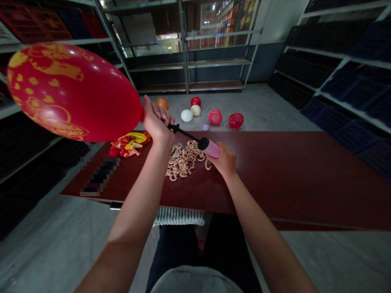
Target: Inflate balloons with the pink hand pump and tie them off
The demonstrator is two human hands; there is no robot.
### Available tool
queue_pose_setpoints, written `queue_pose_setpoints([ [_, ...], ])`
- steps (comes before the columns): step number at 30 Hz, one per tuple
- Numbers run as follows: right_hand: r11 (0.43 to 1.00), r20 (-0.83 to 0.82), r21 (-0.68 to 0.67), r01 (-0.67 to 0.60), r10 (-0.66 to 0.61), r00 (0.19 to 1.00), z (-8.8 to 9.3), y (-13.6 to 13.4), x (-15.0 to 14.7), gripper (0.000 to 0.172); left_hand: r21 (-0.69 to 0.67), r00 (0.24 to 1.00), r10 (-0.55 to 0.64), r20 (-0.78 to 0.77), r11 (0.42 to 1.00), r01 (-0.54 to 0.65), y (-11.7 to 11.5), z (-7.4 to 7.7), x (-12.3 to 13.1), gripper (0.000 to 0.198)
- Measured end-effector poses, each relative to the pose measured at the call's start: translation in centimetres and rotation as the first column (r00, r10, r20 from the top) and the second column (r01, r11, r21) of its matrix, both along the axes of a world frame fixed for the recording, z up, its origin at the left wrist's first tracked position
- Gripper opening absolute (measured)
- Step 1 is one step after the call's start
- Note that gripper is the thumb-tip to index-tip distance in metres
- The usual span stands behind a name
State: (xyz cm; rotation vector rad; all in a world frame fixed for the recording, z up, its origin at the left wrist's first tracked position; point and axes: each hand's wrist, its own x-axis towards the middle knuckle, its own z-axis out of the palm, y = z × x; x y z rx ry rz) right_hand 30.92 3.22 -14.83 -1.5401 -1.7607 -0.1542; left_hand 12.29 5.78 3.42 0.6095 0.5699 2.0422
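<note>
A large inflated red balloon [73, 91] with yellow print fills the upper left. My left hand [156, 120] is closed round its neck, holding it on the black nozzle of a pink hand pump [201, 144]. My right hand [224, 160] grips the pink pump body just above the dark red table [290, 171]. A heap of small beige plastic clips [183, 160] lies on the table under the pump. A pile of flat red and yellow balloons [130, 144] sits left of the clips.
Several inflated balloons [215, 116] in red, white, orange and pink lie on the floor beyond the table. A dark blurred object [100, 177] rests at the table's left end. Metal shelving [189, 61] lines the back and both sides.
</note>
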Motion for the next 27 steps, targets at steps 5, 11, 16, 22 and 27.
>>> queue_pose_setpoints([
  [5,0.999,-0.072,-0.008,0.053,-0.053,0.996,-0.2,0.2,0.2,0.042,-0.047,0.995,-0.075,-0.069,0.996,0.071,2.1,-2.3,5.5,0.052],
  [11,0.994,-0.122,-0.004,0.113,-0.113,0.986,-0.1,0.3,0.4,0.046,-0.080,0.980,-0.161,-0.121,0.985,0.152,2.9,-5.8,10.0,0.059],
  [16,0.996,-0.108,0.000,0.084,-0.083,0.991,0.0,0.3,0.4,0.042,-0.074,0.981,-0.148,-0.129,0.988,0.139,2.4,-6.0,9.4,0.062],
  [22,1.000,0.041,-0.018,-0.022,0.023,0.999,0.3,0.0,0.3,0.034,-0.152,0.992,-0.121,-0.037,0.982,0.115,1.5,-7.9,6.2,0.054],
  [27,0.991,0.172,-0.032,-0.132,0.135,0.976,0.4,-0.4,-0.3,0.036,-0.262,0.996,-0.026,0.091,0.964,0.049,-0.1,-8.5,3.3,0.047],
])
